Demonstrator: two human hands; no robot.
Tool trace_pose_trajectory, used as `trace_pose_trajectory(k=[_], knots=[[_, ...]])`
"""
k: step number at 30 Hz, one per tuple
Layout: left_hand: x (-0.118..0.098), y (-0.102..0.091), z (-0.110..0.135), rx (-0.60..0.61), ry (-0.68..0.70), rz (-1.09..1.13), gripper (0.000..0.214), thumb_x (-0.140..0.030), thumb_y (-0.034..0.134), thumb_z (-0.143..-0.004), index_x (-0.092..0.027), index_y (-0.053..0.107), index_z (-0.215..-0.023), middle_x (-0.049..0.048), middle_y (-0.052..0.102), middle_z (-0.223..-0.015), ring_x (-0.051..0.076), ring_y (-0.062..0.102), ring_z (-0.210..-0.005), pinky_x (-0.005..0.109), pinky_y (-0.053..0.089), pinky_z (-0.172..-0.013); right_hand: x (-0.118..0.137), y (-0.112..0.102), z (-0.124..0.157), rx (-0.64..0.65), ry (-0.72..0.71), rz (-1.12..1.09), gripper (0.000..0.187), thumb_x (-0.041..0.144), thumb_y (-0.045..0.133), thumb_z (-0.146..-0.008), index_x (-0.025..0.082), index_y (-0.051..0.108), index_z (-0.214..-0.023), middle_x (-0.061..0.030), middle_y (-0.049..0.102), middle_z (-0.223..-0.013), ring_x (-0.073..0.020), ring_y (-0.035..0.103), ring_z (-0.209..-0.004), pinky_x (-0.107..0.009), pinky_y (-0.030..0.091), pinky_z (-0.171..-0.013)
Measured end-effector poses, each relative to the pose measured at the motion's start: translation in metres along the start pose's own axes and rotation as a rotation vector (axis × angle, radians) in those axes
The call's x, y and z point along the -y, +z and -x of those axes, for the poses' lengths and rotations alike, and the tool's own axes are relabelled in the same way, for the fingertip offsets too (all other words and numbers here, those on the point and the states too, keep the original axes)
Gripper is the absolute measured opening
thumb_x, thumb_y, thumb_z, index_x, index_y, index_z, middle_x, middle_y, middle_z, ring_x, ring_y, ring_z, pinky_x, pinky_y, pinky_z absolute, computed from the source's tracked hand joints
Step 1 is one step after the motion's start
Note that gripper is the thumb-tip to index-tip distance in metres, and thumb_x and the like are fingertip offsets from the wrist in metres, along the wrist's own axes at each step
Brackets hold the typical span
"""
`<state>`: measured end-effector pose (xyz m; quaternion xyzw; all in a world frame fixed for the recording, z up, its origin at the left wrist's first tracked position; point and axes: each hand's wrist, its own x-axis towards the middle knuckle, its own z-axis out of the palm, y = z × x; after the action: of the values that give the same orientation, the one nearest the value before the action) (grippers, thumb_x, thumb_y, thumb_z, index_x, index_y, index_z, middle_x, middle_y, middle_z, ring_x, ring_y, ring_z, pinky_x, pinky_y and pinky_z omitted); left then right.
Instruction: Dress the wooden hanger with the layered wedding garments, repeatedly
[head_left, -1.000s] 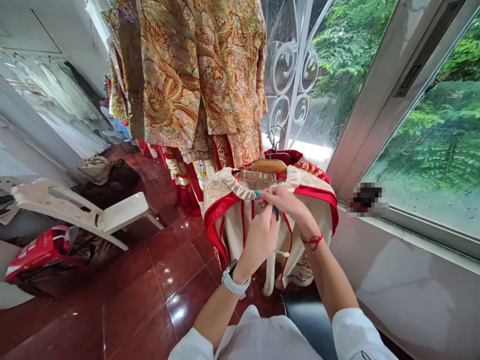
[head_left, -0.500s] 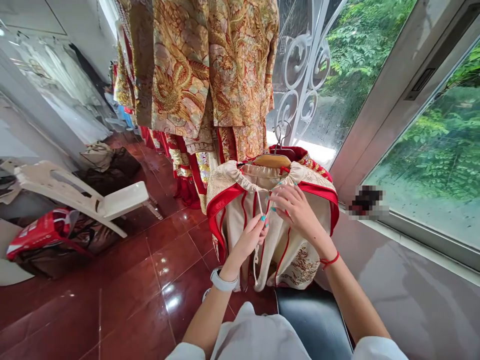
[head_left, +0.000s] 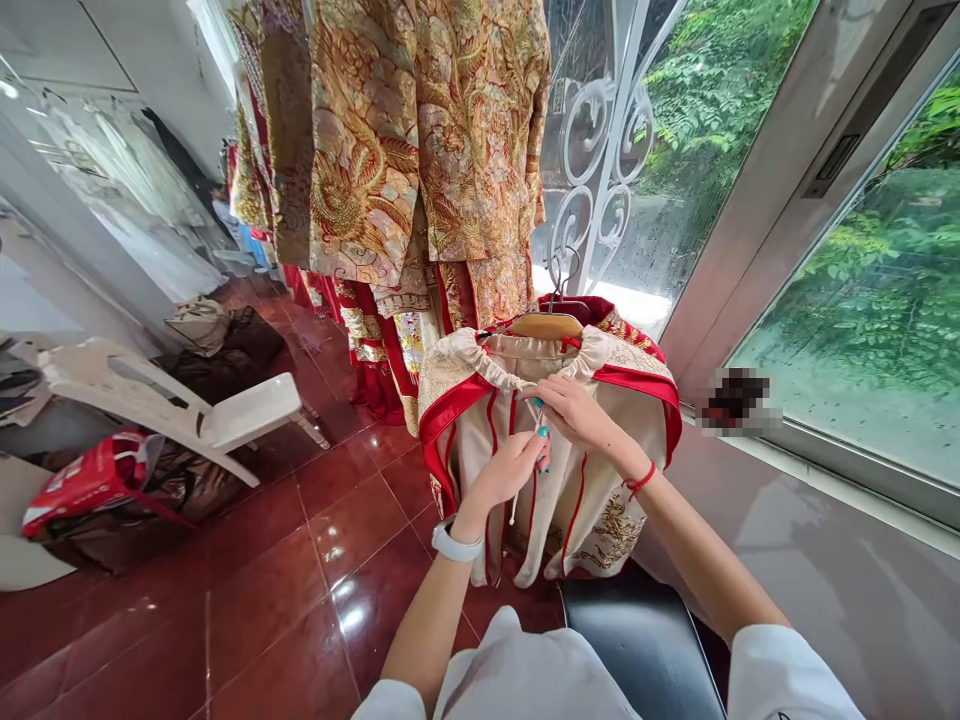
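Note:
A cream cape with red trim and gold embroidery [head_left: 461,440] hangs in front of me on a wooden hanger [head_left: 545,325]. Its gathered neckline carries a thin cream drawstring [head_left: 513,505], whose tail dangles below my hands. My left hand [head_left: 512,465] is closed, thumb and fingers pinching the drawstring in front of the cape. Just above and to its right, my right hand [head_left: 570,408] also has its fingers closed at the drawstring, right under the neckline. The exact wrap of the string between the fingertips is partly hidden.
Gold and red embroidered garments [head_left: 480,150] hang behind the cape. A black padded seat [head_left: 637,650] stands close before me on the right. Left are a white chair [head_left: 251,405] and a red bag [head_left: 94,480] on the red tiled floor [head_left: 262,560]. A window [head_left: 862,300] lines the right.
My right hand has moved down and left, its spread fingers closing on the drawstring. My left hand has shifted slightly right, bringing the hands together.

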<state>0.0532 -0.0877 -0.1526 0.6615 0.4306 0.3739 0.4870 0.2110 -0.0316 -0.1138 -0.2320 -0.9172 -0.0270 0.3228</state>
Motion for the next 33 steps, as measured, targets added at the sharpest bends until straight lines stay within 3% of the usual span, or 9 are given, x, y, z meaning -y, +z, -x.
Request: trace_pose_trajectory(k=[6, 11, 13, 15, 18, 23, 25, 28, 33], knots=[[-0.006, -0.015, 0.006, 0.182, 0.065, 0.216, 0.045, -0.056, 0.038, -0.093, -0.022, 0.045, -0.065, -0.0003, 0.050, -0.064, 0.017, 0.049, -0.068, 0.035, 0.044, -0.079, 0.000, -0.003, 0.002, 0.109, -0.052, 0.051, 0.043, 0.012, 0.041, -0.086, 0.017, 0.061, -0.124, -0.0086, 0.063, -0.096, -0.0237, 0.048, -0.085, -0.037, 0.035, -0.078], [-0.011, -0.016, 0.008, 0.187, 0.110, 0.048, 0.050, -0.046, 0.029, -0.099, -0.020, 0.060, -0.070, 0.0036, 0.062, -0.073, 0.019, 0.057, -0.078, 0.034, 0.045, -0.087, -0.002, 0.004, 0.009, 0.111, -0.056, 0.195, 0.012, 0.016, 0.054, -0.087, 0.019, 0.063, -0.094, -0.0070, 0.059, -0.088, -0.0229, 0.048, -0.084, -0.035, 0.035, -0.076], [-0.016, -0.022, 0.009, 0.125, 0.128, -0.086, 0.051, -0.045, 0.028, -0.101, -0.019, 0.063, -0.074, 0.0042, 0.063, -0.075, 0.020, 0.058, -0.080, 0.035, 0.046, -0.085, -0.004, 0.010, 0.013, 0.048, -0.032, 0.264, 0.007, 0.021, 0.057, -0.091, 0.019, 0.061, -0.086, -0.0073, 0.059, -0.085, -0.0230, 0.048, -0.083, -0.035, 0.035, -0.075], [-0.019, -0.029, 0.010, 0.007, 0.169, -0.282, 0.048, -0.043, 0.032, -0.101, -0.018, 0.064, -0.076, 0.0055, 0.064, -0.080, 0.021, 0.058, -0.083, 0.035, 0.046, -0.084, -0.006, 0.016, 0.016, -0.037, -0.007, 0.289, 0.017, 0.023, 0.053, -0.096, 0.019, 0.060, -0.082, -0.0073, 0.059, -0.081, -0.0229, 0.048, -0.081, -0.035, 0.036, -0.074], [-0.016, -0.039, 0.010, -0.166, 0.238, -0.528, 0.039, -0.036, 0.037, -0.101, -0.019, 0.065, -0.079, 0.0067, 0.066, -0.090, 0.022, 0.058, -0.088, 0.038, 0.047, -0.085, -0.010, 0.017, 0.018, -0.099, -0.029, 0.185, 0.026, 0.025, 0.043, -0.102, 0.018, 0.065, -0.090, -0.0080, 0.061, -0.080, -0.0230, 0.051, -0.080, -0.035, 0.041, -0.075], [-0.004, -0.035, 0.010, -0.486, 0.248, -0.568, 0.024, -0.019, 0.042, -0.095, -0.019, 0.065, -0.101, 0.0102, 0.064, -0.110, 0.025, 0.059, -0.107, 0.044, 0.048, -0.097, -0.015, -0.002, 0.021, -0.166, 0.050, -0.225, 0.029, 0.027, 0.039, -0.105, 0.022, 0.068, -0.105, -0.0077, 0.069, -0.090, -0.0197, 0.062, -0.082, -0.033, 0.048, -0.072], [-0.007, -0.029, 0.010, -0.537, 0.341, -0.575, 0.036, -0.012, 0.043, -0.091, -0.021, 0.059, -0.122, 0.0110, 0.059, -0.129, 0.025, 0.052, -0.125, 0.047, 0.042, -0.109, -0.017, -0.009, 0.021, -0.166, 0.047, -0.279, 0.025, 0.026, 0.045, -0.103, 0.022, 0.070, -0.101, -0.0072, 0.070, -0.090, -0.0189, 0.064, -0.082, -0.032, 0.050, -0.070], [-0.022, -0.023, 0.003, -0.375, 0.457, -0.594, 0.050, -0.010, 0.042, -0.090, -0.025, 0.051, -0.137, 0.0080, 0.055, -0.142, 0.023, 0.044, -0.136, 0.046, 0.035, -0.117, -0.017, -0.012, 0.021, -0.193, -0.052, -0.130, 0.025, 0.020, 0.046, -0.102, 0.022, 0.071, -0.101, -0.0076, 0.071, -0.091, -0.0189, 0.064, -0.083, -0.033, 0.051, -0.072], [-0.036, -0.021, -0.024, -0.219, 0.303, -0.583, 0.039, -0.018, 0.038, -0.095, -0.022, 0.069, -0.119, 0.0082, 0.068, -0.107, 0.026, 0.056, -0.111, 0.049, 0.039, -0.107, -0.014, -0.004, 0.027, -0.267, -0.147, 0.185, 0.024, 0.014, 0.048, -0.101, 0.022, 0.069, -0.110, -0.0061, 0.074, -0.092, -0.0177, 0.064, -0.085, -0.033, 0.049, -0.079]])
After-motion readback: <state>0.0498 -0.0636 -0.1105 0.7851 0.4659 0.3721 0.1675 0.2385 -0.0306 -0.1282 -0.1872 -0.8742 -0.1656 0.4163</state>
